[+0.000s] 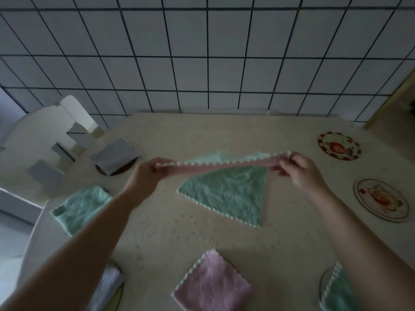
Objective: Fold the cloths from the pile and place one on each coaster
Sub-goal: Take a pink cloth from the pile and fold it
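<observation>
Both hands pinch the pink fleece cloth with the white scalloped edge: the left hand grips one end, the right hand the other, and the cloth hangs taut in the air between them, above the green quilted cloth that lies unfolded on the pale speckled desk. Taking that green cloth as the landmark, two bare round coasters with red picture prints sit to its right, one farther back and one nearer; to its left and toward the viewer, folded cloths already cover their spots. The main risk, as I judge it, is a lopsided fold: only the corners are held, so the slack fleece may sag or twist as the ends are brought together, leaving the edges misaligned. A corner could also slip from a light pinch and drop onto the green cloth, dragging or rumpling it. A loose fold may open when set on a coaster.
</observation>
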